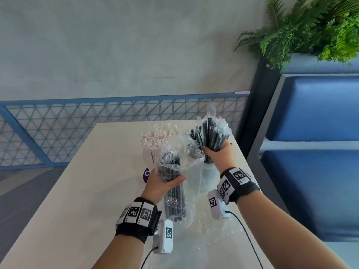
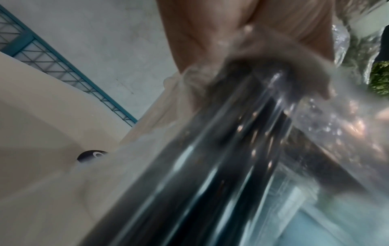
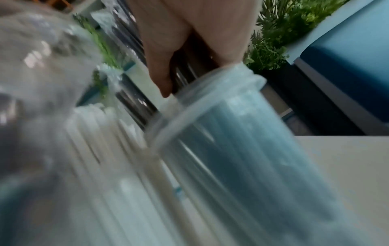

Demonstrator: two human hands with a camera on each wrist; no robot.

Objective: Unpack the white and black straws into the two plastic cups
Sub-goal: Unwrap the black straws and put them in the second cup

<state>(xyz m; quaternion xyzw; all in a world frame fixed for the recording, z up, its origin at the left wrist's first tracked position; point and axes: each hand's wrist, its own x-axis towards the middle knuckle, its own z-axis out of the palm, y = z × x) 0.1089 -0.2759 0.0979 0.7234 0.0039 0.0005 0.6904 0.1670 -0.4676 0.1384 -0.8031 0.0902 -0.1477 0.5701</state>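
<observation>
My left hand [image 1: 167,184] grips a clear plastic bag of black straws [image 1: 174,202] around its middle, held upright over the table; close up, the bag [image 2: 210,166] fills the left wrist view. My right hand [image 1: 215,151] grips a second bundle of black straws [image 1: 211,133], whose lower ends stand inside a clear plastic cup [image 1: 208,173]. In the right wrist view my thumb [image 3: 162,69] rests on that bundle just above the cup [image 3: 242,158]. White straws [image 1: 155,138] stand in the other cup [image 1: 148,159] at the back left.
The beige table [image 1: 87,200] ends close behind the cups. A purple round sticker [image 1: 147,174] lies left of my left hand. Crumpled clear wrap [image 1: 209,228] lies between my wrists. A blue mesh railing [image 1: 77,129] stands behind and a blue bench [image 1: 314,171] to the right.
</observation>
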